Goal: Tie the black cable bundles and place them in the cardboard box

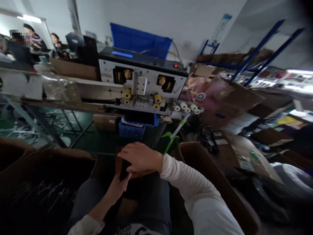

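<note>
Between my knees, low in the middle of the head view, is a reddish-brown box-like object with a dark face or opening; dim light hides its exact kind. My right hand lies over its top with the fingers bent around the far left edge. Just below and to the left, my left hand grips its near lower side, thumb toward the right. The fingers of that hand are partly hidden behind the object. Above the hands, on the bench, stands a white-fronted machine with yellow rollers.
A large brown carton with thin pale wires inside stands at my left. Another open carton is by my right arm. A green-and-white stand rises near the machine. Under the bench sits a blue crate. Several people are at the far left.
</note>
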A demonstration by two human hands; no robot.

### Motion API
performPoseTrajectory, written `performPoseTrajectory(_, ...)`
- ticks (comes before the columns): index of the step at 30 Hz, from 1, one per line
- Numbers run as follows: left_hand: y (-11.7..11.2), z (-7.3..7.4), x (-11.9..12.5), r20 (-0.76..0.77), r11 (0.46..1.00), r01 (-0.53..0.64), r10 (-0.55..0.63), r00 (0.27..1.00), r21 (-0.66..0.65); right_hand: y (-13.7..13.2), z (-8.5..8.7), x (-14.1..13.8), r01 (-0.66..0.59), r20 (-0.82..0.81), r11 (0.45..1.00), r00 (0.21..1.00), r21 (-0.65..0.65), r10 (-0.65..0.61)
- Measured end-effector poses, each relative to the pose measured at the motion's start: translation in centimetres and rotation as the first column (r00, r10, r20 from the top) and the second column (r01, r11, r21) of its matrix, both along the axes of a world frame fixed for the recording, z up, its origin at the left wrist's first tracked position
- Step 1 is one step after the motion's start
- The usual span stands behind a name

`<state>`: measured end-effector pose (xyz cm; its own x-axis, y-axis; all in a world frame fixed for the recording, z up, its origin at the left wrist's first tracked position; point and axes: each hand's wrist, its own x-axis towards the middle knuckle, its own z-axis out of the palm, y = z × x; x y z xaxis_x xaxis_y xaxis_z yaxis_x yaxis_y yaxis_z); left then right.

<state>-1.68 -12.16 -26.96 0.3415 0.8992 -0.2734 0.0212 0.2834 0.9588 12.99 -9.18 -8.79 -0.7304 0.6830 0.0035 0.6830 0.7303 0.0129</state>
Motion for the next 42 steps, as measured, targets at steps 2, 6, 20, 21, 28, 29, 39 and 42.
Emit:
performPoseTrajectory(2,0.0,0.0,-0.9,0.143,0.989,-0.001,0.022,0.989,-0.150,2.0,3.0,2.9,0.108,-0.195,0.980,0.978,0.170,-0.074)
performPoseTrajectory(6,-0.2,0.6,-2.3,0.328,0.949,0.005,0.104,0.939,-0.317,8.4,10.6,9.8,0.496,-0.542,0.753,0.810,0.431,-0.224)
performPoseTrajectory(20,0.1,-1.4,-3.7,0.469,0.953,0.051,0.099,0.877,-0.297,22.7,18.6,12.1,0.743,-0.568,0.527,0.662,0.413,-0.489)
performPoseTrajectory(21,0.1,-1.1,-3.7,0.463,0.953,0.042,0.107,0.880,-0.301,23.0,18.8,12.2,0.749,-0.569,0.525,0.655,0.404,-0.497)
performPoseTrajectory(28,0.1,1.8,-4.2,0.454,0.960,0.014,0.119,0.883,-0.281,18.3,16.4,10.2,0.711,-0.801,0.616,0.562,0.339,-0.208)
performPoseTrajectory(29,0.2,2.3,-4.4,0.446,0.964,0.009,0.115,0.888,-0.267,16.2,14.4,9.0,0.683,-0.856,0.667,0.500,0.297,-0.131)
performPoseTrajectory(39,-0.3,5.7,-5.6,0.353,0.977,0.149,-0.088,0.931,-0.151,2.0,-9.4,-4.1,-0.549,-0.678,0.405,0.519,-0.731,-0.520)
performPoseTrajectory(42,-0.7,5.8,-5.2,0.353,0.960,0.209,-0.133,0.926,-0.185,1.6,-10.0,-6.2,-0.695,-0.728,0.319,0.429,-0.644,-0.535)
